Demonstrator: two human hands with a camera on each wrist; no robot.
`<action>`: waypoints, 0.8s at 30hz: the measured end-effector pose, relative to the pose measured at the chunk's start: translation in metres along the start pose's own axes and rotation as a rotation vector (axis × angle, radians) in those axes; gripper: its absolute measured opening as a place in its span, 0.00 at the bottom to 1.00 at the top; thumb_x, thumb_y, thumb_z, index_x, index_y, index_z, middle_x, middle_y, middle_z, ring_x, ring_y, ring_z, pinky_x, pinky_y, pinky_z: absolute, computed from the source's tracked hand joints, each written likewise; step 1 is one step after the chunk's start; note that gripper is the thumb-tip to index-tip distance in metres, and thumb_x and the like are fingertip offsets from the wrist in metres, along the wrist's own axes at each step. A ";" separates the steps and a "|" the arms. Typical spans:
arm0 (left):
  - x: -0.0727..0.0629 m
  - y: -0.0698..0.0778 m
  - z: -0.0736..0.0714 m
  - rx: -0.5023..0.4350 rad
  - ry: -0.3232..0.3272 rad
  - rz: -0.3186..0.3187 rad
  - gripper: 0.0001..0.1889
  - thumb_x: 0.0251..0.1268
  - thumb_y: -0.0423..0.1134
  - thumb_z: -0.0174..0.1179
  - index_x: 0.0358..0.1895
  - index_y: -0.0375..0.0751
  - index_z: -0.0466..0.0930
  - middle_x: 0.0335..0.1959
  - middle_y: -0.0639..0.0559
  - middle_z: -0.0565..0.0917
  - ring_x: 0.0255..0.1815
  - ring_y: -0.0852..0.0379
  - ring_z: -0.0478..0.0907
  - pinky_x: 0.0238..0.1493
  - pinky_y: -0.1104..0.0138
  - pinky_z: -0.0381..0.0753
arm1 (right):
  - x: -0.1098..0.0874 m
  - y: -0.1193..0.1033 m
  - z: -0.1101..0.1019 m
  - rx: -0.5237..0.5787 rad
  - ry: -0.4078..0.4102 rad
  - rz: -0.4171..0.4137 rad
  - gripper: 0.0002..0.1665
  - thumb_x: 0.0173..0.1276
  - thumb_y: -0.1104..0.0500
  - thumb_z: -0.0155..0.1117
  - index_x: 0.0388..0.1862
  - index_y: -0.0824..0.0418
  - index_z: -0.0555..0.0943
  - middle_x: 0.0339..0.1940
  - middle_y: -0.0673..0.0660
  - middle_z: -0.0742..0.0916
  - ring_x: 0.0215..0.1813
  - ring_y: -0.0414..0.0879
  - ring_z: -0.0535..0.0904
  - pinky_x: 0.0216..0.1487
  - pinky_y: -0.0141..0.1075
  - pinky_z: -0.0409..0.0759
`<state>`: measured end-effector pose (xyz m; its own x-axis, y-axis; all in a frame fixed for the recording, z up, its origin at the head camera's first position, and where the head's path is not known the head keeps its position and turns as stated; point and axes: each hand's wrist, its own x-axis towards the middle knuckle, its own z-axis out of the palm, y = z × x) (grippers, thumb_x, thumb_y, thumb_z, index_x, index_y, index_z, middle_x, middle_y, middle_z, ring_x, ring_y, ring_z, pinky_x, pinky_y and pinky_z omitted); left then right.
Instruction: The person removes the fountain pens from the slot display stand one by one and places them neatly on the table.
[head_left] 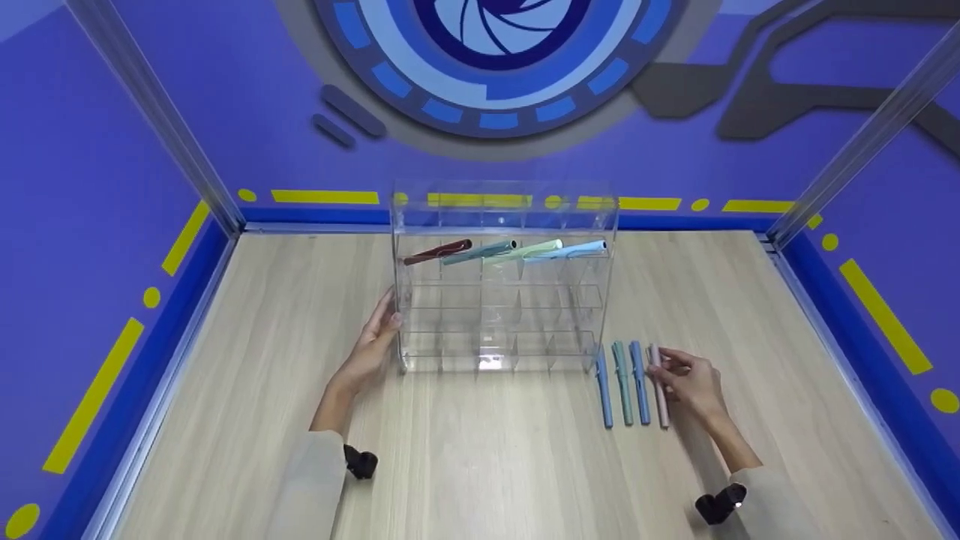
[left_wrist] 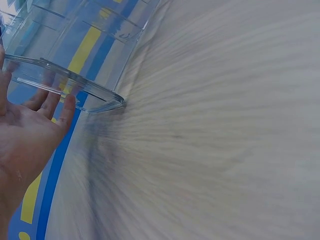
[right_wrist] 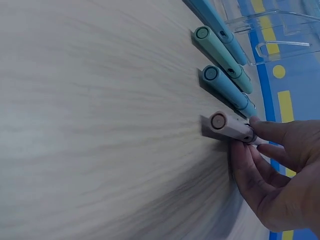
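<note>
1. Pinching the pink pen (head_left: 662,405) btwn thumb & fingers: R hand (head_left: 694,382), at the R end of the table row. Can't tell if the pen touches the table.
2. L hand (head_left: 366,354) rests on the L side of the clear rack (head_left: 499,345), fingers fairly straight, thumb by the front edge; not curled round it.
3. Next to pink pen, going L: blue pen (head_left: 640,394), green pen (head_left: 624,394), then another blue one (head_left: 605,394) just by the rack's R front corner. All roughly parallel, w/ small gaps.
4. Rack stands upright btwn the hands, toward the back, w/ rows of compartments. Upper row, L to R: dark red pen (head_left: 437,252), teal pen (head_left: 480,253), lt green pen (head_left: 525,252), lt blue pen (head_left: 566,252), all slanted up to the R.
5. Grey sleeves (head_left: 307,487) on both arms, a black device (head_left: 361,463) at each wrist.
6. Wood-look table (head_left: 480,457) under it all; blue walls (head_left: 240,97) w/ yellow marks around, big round design (head_left: 480,101) on the back one.
</note>
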<state>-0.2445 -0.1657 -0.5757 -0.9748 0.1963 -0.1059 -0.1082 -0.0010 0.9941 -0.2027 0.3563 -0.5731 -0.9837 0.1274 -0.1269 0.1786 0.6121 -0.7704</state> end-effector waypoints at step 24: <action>0.000 0.000 0.000 0.017 0.012 0.000 0.35 0.84 0.53 0.43 0.85 0.56 0.38 0.87 0.46 0.34 0.87 0.44 0.30 0.86 0.49 0.34 | -0.006 -0.010 -0.017 0.146 0.039 -0.114 0.22 0.79 0.60 0.60 0.64 0.72 0.77 0.47 0.69 0.88 0.38 0.41 0.89 0.37 0.33 0.90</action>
<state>-0.2446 -0.1654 -0.5757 -0.9771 0.1843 -0.1060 -0.1050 0.0153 0.9944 -0.1985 0.3623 -0.5540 -0.9954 0.0956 -0.0110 0.0580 0.5045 -0.8615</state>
